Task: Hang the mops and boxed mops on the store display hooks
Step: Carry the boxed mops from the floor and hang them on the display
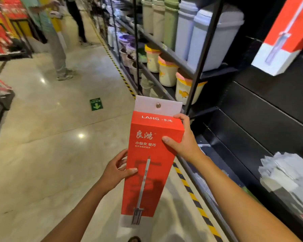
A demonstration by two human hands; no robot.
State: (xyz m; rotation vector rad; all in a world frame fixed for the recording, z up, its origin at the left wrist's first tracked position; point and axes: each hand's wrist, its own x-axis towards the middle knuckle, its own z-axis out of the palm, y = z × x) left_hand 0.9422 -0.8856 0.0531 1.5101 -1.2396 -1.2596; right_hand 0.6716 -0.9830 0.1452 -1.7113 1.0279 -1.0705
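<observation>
I hold a tall red mop box (147, 154) upright in front of me, over the aisle floor. Its white hang tab with a metal eyelet (158, 105) points up and away. My left hand (116, 170) grips the box's left edge at mid height, thumb on the front. My right hand (184, 138) grips the upper right corner, thumb on the front face. A second red and white mop box (285, 35) hangs tilted on the dark display wall at the upper right. No hook is plainly visible.
Dark slatted display panels (269, 109) run along the right, with white packaged goods (287, 173) low down. Shelves of plastic bins and buckets (166, 72) lie ahead on the right. Yellow-black floor tape (191, 187) edges the shelving. Two people (56, 41) stand further up the aisle.
</observation>
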